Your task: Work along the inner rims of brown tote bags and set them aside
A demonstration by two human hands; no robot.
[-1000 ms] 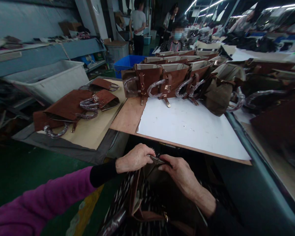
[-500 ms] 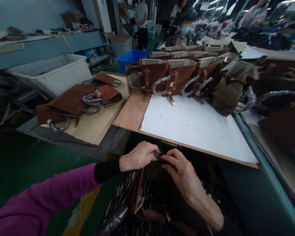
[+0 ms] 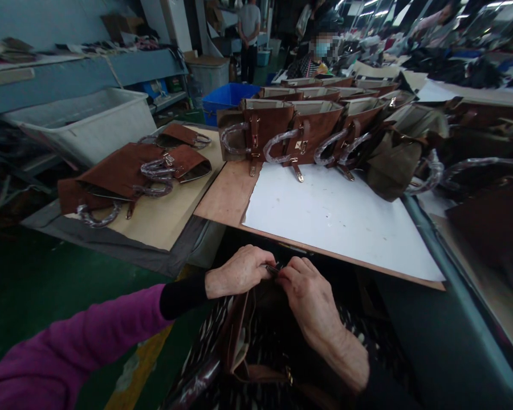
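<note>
Head view, looking down at the lap. The left hand and the right hand meet at the top edge of a brown handbag that lies in the person's lap, below the near edge of the work board. Both hands are curled closed, fingertips pinching a small dark part at the bag's rim; what that part is cannot be made out. The two hands almost touch each other there. The left arm wears a purple sleeve with a black cuff.

The bag's mouth is open towards the camera, its pale lining edge showing on the left side. A gold-coloured fitting sits low on the bag.

On the board lies a white sheet. Behind it, a row of brown handbags stands upright, handles wrapped in clear film. To the left, on a tan board, several more brown bags lie flat. Further left stands a white tub; behind it, a blue bin. Other people stand or sit at the far end of the room.
</note>
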